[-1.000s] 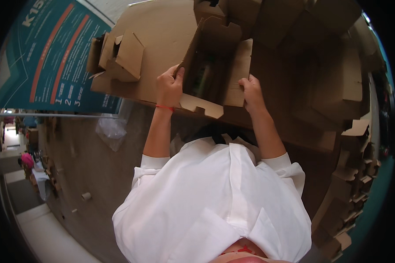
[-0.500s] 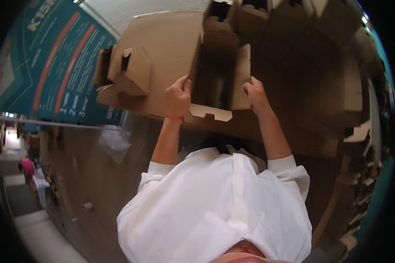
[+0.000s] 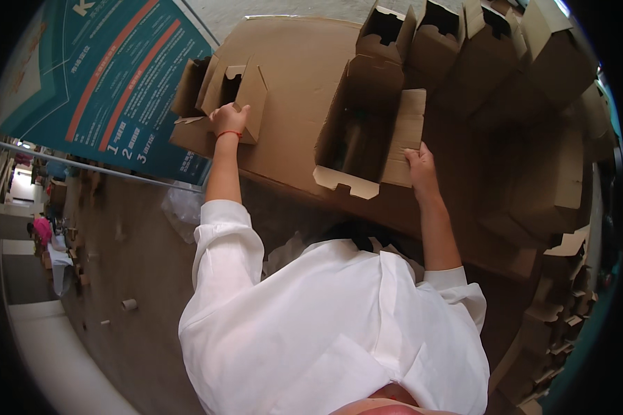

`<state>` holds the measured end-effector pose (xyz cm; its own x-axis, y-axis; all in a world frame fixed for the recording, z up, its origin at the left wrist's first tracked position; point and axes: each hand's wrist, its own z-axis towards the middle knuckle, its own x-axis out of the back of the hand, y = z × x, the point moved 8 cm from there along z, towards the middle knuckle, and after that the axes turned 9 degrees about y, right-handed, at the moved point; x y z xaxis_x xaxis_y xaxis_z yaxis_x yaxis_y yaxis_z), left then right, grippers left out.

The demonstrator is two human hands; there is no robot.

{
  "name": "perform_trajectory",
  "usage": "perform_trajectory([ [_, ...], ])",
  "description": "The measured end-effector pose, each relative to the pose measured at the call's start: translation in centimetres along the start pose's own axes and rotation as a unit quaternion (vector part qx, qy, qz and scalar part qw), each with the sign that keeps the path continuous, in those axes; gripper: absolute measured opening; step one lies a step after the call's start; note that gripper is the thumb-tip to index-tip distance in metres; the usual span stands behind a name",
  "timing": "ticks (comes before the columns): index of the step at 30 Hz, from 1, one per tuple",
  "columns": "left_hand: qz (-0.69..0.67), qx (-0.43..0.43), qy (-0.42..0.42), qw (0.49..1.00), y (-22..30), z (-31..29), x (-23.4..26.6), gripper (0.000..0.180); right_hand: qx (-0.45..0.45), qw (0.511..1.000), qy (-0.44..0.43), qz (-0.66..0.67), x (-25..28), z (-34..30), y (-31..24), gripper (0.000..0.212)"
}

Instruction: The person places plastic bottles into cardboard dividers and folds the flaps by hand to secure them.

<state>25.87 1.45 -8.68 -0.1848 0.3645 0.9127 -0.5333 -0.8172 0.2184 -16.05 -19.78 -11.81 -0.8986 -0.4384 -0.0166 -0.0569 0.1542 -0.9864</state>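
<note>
In front of me stands an open cardboard box (image 3: pixel 331 124), its flaps folded outward. Something pale and something greenish show dimly inside, too dark to name. My right hand (image 3: pixel 422 166) pinches the right-hand flap (image 3: pixel 410 124) of this box, thumb on top. Over to the left, a smaller cardboard box (image 3: pixel 254 93) has its top open. My left hand (image 3: pixel 227 121) is closed on the near edge of that smaller box, the fingertips partly hidden. Both boxes rest on a large cardboard surface (image 3: pixel 291 62).
Several open cardboard boxes (image 3: pixel 436 62) stand close together at the far right. Another open box (image 3: pixel 192 90) adjoins the smaller one on the left. A teal printed board (image 3: pixel 83 104) rises at the left. Clear plastic wrap (image 3: pixel 180 211) lies on the floor below the surface's edge.
My left hand has left the open box's left side and reached left to the smaller box. The right hand stays on the flap. The view has shifted slightly.
</note>
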Motion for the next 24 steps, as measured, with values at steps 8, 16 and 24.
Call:
perform_trajectory([
  [8, -0.196, -0.115, 0.234, 0.945, 6.8, -2.5, 10.0, 0.019, 0.042, 0.999, -0.020, 0.028, -0.5, -2.2, -2.2, 0.034],
  [16, -0.150, -0.156, 0.184, 0.959, 8.8, -5.2, 4.0, 0.017, 0.022, 0.999, 0.016, 0.024, 0.2, -1.8, -1.2, 0.033],
  [24, -0.214, -0.094, 0.217, 0.948, 5.2, -3.3, 1.4, 0.044, 0.073, 0.997, -0.019, -0.022, -0.2, -1.7, -2.8, 0.035],
])
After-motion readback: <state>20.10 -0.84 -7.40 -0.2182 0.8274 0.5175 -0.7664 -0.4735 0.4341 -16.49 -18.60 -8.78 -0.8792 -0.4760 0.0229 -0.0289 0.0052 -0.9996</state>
